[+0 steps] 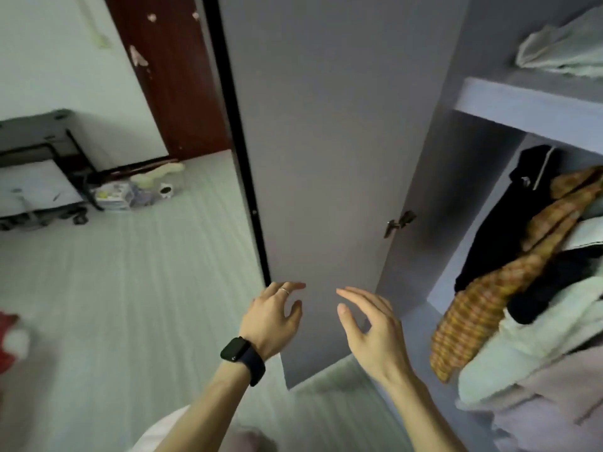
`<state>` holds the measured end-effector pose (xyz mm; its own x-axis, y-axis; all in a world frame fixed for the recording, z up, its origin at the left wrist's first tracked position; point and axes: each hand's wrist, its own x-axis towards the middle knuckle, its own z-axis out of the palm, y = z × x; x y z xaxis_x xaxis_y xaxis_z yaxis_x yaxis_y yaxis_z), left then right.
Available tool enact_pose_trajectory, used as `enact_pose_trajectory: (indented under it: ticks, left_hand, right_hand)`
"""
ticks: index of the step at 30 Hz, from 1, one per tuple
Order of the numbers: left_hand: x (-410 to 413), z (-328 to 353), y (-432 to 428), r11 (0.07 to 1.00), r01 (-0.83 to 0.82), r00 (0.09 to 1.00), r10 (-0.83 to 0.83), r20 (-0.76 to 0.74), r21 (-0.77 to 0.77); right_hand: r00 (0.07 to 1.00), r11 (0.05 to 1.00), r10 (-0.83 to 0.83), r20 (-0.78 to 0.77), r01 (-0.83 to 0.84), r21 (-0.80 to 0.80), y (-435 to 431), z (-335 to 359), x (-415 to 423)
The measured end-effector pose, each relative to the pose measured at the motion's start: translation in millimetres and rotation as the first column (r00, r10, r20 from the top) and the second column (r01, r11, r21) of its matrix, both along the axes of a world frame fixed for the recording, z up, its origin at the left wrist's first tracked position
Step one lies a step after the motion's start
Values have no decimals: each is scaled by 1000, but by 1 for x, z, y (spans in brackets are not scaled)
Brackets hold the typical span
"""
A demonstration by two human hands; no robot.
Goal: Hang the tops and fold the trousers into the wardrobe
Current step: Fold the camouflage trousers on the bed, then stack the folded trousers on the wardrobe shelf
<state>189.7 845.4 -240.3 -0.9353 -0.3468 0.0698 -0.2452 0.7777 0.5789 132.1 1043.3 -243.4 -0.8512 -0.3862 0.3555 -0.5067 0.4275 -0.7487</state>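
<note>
The wardrobe stands open, its grey door [326,158] swung out in front of me. Inside on the right a black top [509,223] and an orange checked garment [483,308] spill over a heap of pale clothes [535,347]. My left hand [272,318], with a black watch on the wrist and a ring, hovers empty in front of the door's lower edge, fingers relaxed. Beside it my right hand [372,327] is also empty, fingers loosely spread. Neither hand touches any clothing.
A wardrobe shelf [528,102] above holds a folded pale cloth [561,50]. At the far left stands a folding table [36,177] with small items on the floor beside it. A dark red room door [169,76] is behind. Something red [9,340] lies at the left edge.
</note>
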Motion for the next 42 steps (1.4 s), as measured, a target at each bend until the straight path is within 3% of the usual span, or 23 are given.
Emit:
enact_pose_trajectory:
  ticks: [4,13,19,28,42]
  left_hand:
    - [69,-31,-24,969,-236,970,230,78,73]
    - [177,-37,-63,811,-584,808,574,132,48]
    - [185,15,-142,737,-676,737,676,0,-17]
    - [197,92,-285,657,-741,671,731,-124,-136]
    - [243,131,-459,483,-843,524,836,-164,-236]
  right_hand:
    - [972,967,220,81,-228,115,-32,-22,32]
    - [789,734,609,80,-599,319,-124,-4,65]
    - [714,677,699,-33,-647,351,-224,45,62]
    - [682,687,717,-142,-656,314,-379,103,55]
    - [565,613,789,-240,-749,252,-593,145,67]
